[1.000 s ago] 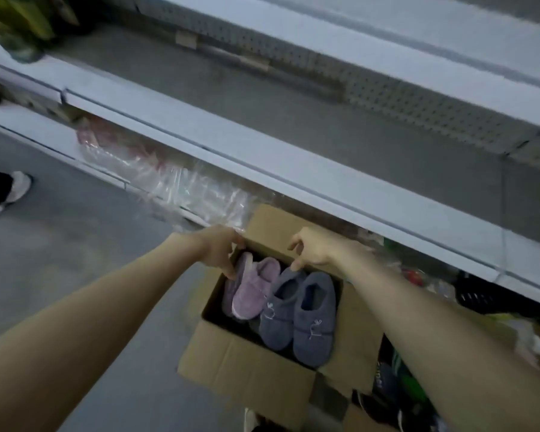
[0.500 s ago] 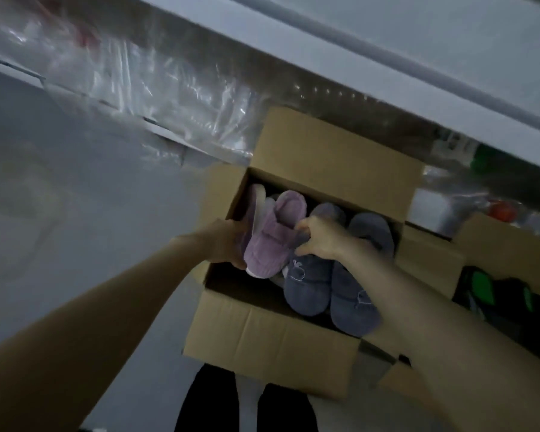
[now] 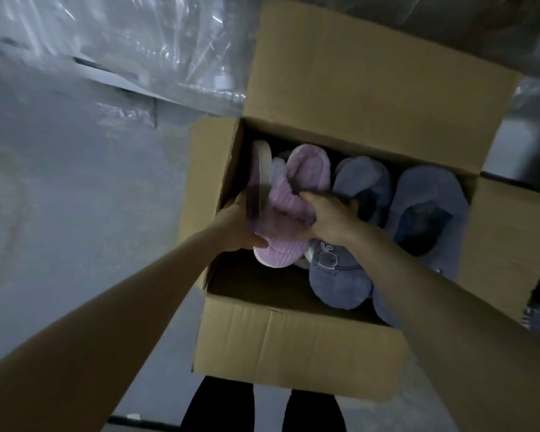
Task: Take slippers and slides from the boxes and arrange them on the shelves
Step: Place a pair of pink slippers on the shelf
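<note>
From the head camera, looking straight down, an open cardboard box [image 3: 293, 338] sits on a grey floor [image 3: 60, 198] with its far flap [image 3: 371, 73] folded back. The task's footwear is inside it. At the left end of the box is a pair of lilac slippers [image 3: 289, 191]: one lies with its ribbed upper showing, while the other stands on edge against the box's left wall, its pale sole facing the first. The left hand [image 3: 236, 227] clasps this pair from the left, its thumb curled against the heel of the ribbed one; its other fingers are hidden behind the pair. The right hand [image 3: 328, 219] grips the same ribbed slipper from the right, with its fingers bent into the folded upper. To the right of the pair, filling the rest of the box, lie grey-blue slippers [image 3: 427, 213], the nearest bearing a small embroidered whale. The right forearm crosses over them. Crumpled clear plastic wrap [image 3: 138, 42] lies beyond the box to the left. The person's dark trouser legs [image 3: 219, 406] show just below the box's near wall.
</note>
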